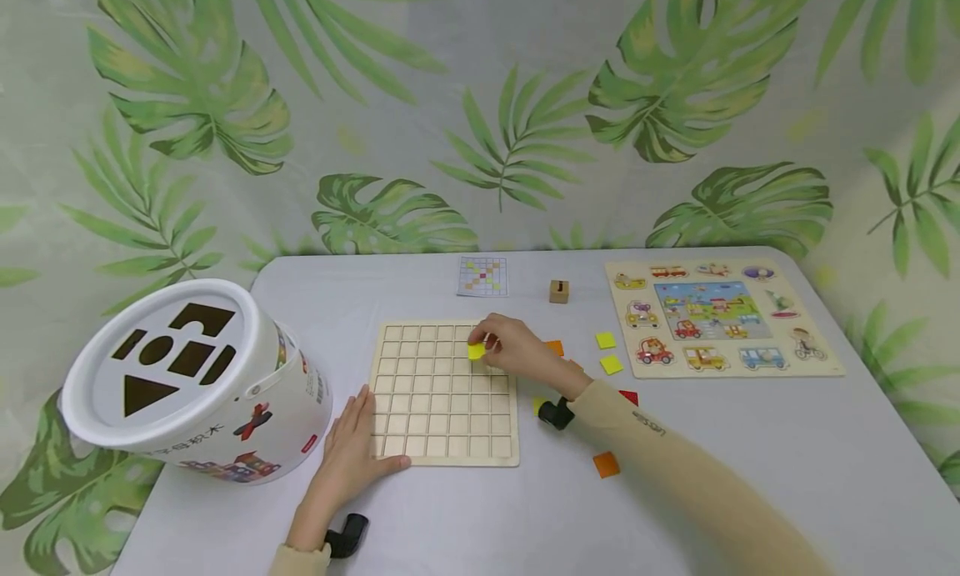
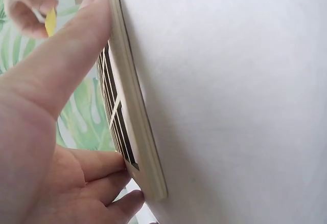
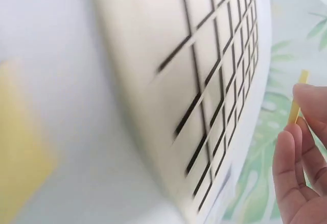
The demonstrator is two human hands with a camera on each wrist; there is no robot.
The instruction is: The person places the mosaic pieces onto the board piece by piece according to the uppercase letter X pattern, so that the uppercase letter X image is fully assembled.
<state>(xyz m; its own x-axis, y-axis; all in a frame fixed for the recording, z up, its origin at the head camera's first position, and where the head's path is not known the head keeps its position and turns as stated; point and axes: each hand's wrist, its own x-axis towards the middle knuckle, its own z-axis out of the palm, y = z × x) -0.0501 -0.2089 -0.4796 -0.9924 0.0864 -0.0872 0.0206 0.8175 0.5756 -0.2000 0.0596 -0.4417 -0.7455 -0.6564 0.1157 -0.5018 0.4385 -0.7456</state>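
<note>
In the head view, the left hand (image 1: pixel 351 443) lay at the left side of a pale wooden square board with a grid of grooves (image 1: pixel 438 401), its fingers extended along the edge and its thumb spread out at the near edge, touching the board but gripping nothing. The right hand (image 1: pixel 517 347) pinched a small yellow square tile (image 1: pixel 476 353) between thumb and fingers at the board's far right part. To the right lay loose yellow square tiles (image 1: pixel 611 364), orange square tiles (image 1: pixel 606 464) and a red tile (image 1: pixel 632 397) (partly hidden by the sleeve). Beyond the board were a small printed card with a coloured grid (image 1: pixel 483 277) and a little wooden cube (image 1: pixel 558 292); a wooden picture puzzle (image 1: pixel 817 366) lay farther right, and a white bucket with shaped holes in its lid (image 1: pixel 288 430) stood at left.

In the left wrist view, the left thumb rested along the board's edge, and the other fingertips touched it near a corner.

In the right wrist view, the right thumb and fingers held the yellow tile nearly edge-on, apart from the board, with a blurred yellow shape (image 3: pixel 23 147) at the left.
</note>
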